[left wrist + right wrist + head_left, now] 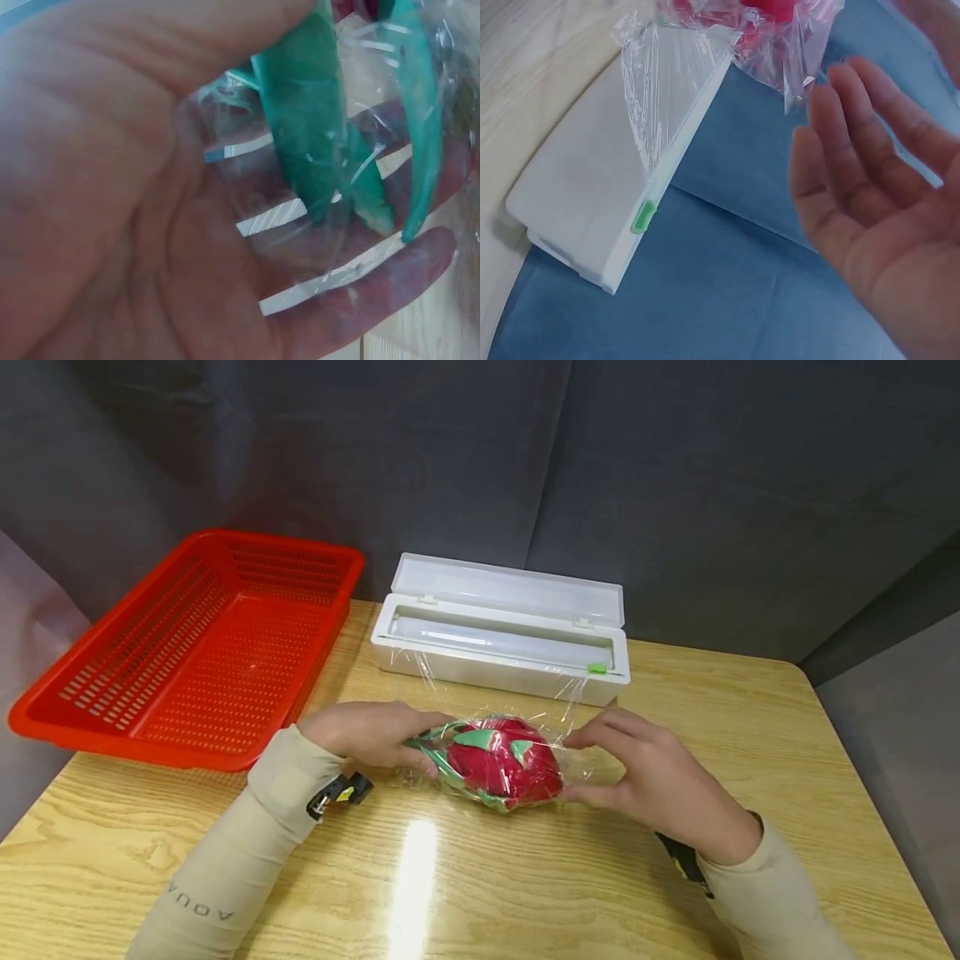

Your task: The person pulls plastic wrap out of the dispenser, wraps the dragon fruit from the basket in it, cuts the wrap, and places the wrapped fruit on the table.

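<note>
A red dragon fruit (517,772) with green scales lies wrapped in clear cling film above the wooden table. My left hand (375,733) holds it by its leafy end, thumb on top and fingers underneath; in the left wrist view the green leaf tips (307,127) lie between them under film. At the fruit's other end is my right hand (652,777), thumb and fingers spread apart beside the wrapping. Its fingers (870,150) are loosely bent in the right wrist view, tips close to the film's loose edge (799,79). Stretched film (649,97) still joins the fruit to the white dispenser box (495,670).
Behind the fruit, the dispenser's lid (510,589) stands up, with a film roll (502,642) inside and a green slide cutter (597,668) on the front edge. A red plastic basket (300,693) sits at the left. Dark curtain (675,502) hangs behind the table (525,893).
</note>
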A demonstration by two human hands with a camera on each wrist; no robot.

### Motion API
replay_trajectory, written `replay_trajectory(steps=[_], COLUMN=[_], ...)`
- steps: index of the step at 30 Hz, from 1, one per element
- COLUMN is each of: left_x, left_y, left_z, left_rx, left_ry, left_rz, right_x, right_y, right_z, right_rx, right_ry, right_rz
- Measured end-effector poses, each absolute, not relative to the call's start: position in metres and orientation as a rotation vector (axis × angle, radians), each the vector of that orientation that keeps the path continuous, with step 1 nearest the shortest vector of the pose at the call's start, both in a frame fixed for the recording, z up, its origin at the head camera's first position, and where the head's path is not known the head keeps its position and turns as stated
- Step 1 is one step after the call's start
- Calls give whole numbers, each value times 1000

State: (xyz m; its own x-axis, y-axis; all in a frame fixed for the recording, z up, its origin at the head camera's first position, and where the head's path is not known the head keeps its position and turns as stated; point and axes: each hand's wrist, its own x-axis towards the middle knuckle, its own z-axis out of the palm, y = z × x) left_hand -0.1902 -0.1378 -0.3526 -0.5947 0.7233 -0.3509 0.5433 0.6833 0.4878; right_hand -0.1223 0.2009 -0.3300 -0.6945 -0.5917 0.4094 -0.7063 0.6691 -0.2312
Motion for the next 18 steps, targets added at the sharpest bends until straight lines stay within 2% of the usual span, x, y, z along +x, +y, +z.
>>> replay_trajectory(steps=[7,18], left_x=[-189,-189], left_y=[-137,-138], left_z=[-353,-354], left_rx=[949,973], left_ry=[2358,2371], left_rz=[467,460], right_x=[-126,-135], right_y=[200,197], right_z=[-337,-346], right_rx=[1132,1118], right_ry=[-2646,-2802], right_rz=[482,575])
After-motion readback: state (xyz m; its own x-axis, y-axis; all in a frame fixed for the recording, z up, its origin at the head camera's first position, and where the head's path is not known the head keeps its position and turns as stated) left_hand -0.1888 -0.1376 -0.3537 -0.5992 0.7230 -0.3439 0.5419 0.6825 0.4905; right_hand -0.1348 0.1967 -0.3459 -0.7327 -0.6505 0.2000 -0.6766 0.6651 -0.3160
